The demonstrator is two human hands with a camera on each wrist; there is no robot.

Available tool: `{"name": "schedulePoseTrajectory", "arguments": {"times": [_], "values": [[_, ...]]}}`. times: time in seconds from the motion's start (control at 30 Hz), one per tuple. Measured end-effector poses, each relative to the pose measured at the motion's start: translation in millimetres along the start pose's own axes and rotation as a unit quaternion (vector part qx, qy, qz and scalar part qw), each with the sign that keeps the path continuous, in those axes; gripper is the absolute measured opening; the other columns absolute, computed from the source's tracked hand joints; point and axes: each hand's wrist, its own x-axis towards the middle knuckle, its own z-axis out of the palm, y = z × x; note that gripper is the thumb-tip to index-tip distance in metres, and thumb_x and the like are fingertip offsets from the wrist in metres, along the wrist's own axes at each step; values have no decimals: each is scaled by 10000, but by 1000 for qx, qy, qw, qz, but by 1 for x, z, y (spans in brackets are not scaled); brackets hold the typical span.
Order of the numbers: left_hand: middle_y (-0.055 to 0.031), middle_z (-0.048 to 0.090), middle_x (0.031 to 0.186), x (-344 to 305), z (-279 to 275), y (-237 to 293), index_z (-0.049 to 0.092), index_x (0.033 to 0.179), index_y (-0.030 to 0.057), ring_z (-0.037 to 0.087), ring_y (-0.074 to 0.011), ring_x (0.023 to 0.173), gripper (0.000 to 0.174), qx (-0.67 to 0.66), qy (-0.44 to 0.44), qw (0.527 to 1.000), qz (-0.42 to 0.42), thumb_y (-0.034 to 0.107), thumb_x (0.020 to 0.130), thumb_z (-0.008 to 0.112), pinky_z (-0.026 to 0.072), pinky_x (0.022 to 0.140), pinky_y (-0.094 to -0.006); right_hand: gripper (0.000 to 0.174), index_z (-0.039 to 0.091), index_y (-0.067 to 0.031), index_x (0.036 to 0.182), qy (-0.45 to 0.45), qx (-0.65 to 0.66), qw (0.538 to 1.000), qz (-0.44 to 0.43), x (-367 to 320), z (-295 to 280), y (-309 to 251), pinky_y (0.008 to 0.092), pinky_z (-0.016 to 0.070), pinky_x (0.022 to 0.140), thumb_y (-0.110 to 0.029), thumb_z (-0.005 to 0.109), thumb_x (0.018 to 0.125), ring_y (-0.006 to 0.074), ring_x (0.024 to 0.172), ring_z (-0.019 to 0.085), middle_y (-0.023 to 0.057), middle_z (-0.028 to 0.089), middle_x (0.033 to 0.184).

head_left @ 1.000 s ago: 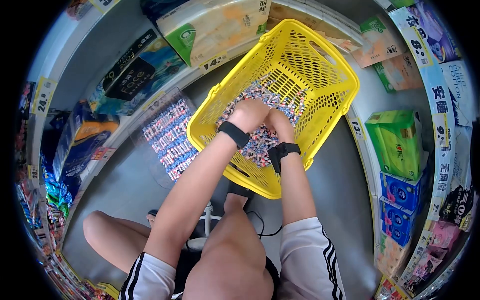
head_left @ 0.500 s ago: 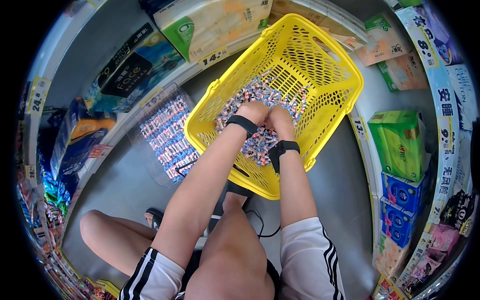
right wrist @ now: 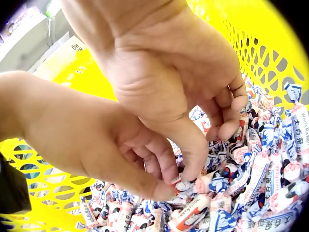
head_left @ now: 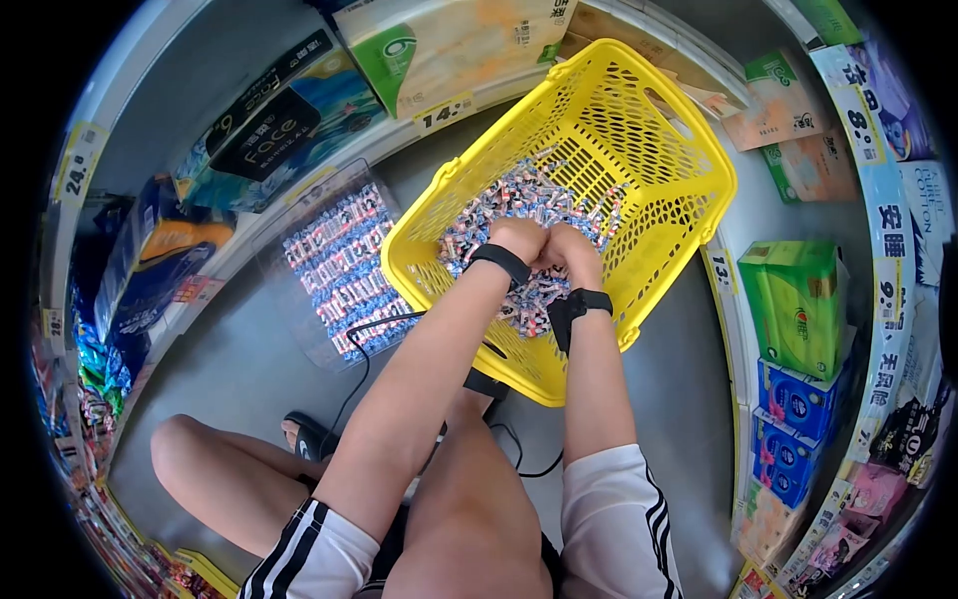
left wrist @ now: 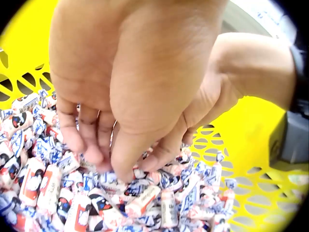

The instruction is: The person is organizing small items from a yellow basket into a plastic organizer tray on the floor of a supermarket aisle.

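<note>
A yellow perforated basket (head_left: 699, 240) holds a heap of wrapped candies (head_left: 519, 195) with white, blue and red wrappers. Inside it, the left hand (head_left: 519, 240) and the right hand (head_left: 573, 250) meet over the heap. In the left wrist view the left hand (left wrist: 130, 82) has its fingers bent down into the candies (left wrist: 140, 203), its thumb facing them. The right hand (right wrist: 169, 82) in the right wrist view curls its fingers and thumb round candies; beside it the left hand (right wrist: 96, 135) has thumb and curled fingers at a candy (right wrist: 181, 186). The palms are partly hidden.
Left of the basket lies a clear tray (head_left: 344, 354) with candies in rows. Shelves with tissue packs (head_left: 793, 304) stand on both sides and behind. A black cable (head_left: 361, 374) runs near the left forearm, and a sandaled foot (head_left: 309, 434) rests on the floor.
The basket and tray sit slightly lower in the head view. Both hands remain in the candies and have drawn together, touching. The black cable now shows more beside the left forearm.
</note>
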Motion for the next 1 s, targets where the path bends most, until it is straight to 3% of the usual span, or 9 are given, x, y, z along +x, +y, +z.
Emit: {"name": "schedulePoseTrajectory", "arguments": {"times": [0.07,0.17,0.27,0.37,0.47,0.6,0.73,0.83,1.0], "values": [[-151,770,930,-10,-9,2,782,898,77,768,-324,883,133,2,19,1000,13,183,834,732,613,723,-451,302,800,-71,954,-13,-21,999,-43,-3,-7,-3,384,574,816,-242,894,724,245,909,742,138,779,969],[-125,767,860,-9,2,4,785,847,88,770,-296,806,186,17,81,997,-5,253,846,700,603,634,-446,289,799,-91,1013,-30,12,995,-90,-19,-21,-2,389,564,812,-191,859,749,246,889,731,123,777,999],[-109,761,841,-12,-4,8,789,833,114,760,-277,765,173,-13,48,999,-22,261,836,697,577,586,-433,331,775,-85,1080,-56,-25,989,-137,-37,-35,-12,403,556,833,-176,831,766,261,925,727,144,767,1062],[-85,757,842,-26,-17,19,793,838,135,749,-267,788,152,-47,42,996,-69,233,832,677,550,604,-426,470,711,-58,1182,-52,-10,975,-216,-9,-20,1,407,539,875,-208,841,756,290,985,715,187,748,1100],[-79,768,888,-52,-45,28,797,886,133,752,-268,861,169,-72,7,992,-104,203,854,647,558,672,-423,399,699,-18,1184,-90,53,954,-282,-23,-30,-2,375,537,863,-88,780,800,188,986,692,152,763,1075],[-81,782,967,-84,-79,28,803,943,138,757,-249,918,169,-88,-40,992,-80,176,882,650,575,732,-384,368,686,14,1194,-71,52,962,-257,-86,-62,-42,339,542,855,51,698,828,140,988,672,113,764,1075],[-102,759,964,-112,-75,23,781,961,85,737,-263,956,157,-32,56,995,-75,116,832,698,578,784,-363,401,685,32,1181,-120,151,943,-272,-78,-61,-33,289,555,856,183,591,822,120,979,673,66,745,1074],[-136,696,1008,-129,-65,14,686,1043,0,697,-267,1010,232,-14,193,979,-58,82,826,684,558,860,-384,303,688,27,1093,-139,262,911,-286,-87,-65,-42,265,553,829,156,659,820,85,905,660,20,719,976],[-115,646,919,-165,-62,-1,633,1005,-13,677,-267,942,229,-62,335,939,-50,62,794,679,553,825,-380,242,695,13,1030,-65,181,917,-350,-122,-73,-67,249,530,795,94,743,807,81,805,621,1,699,932]]}}
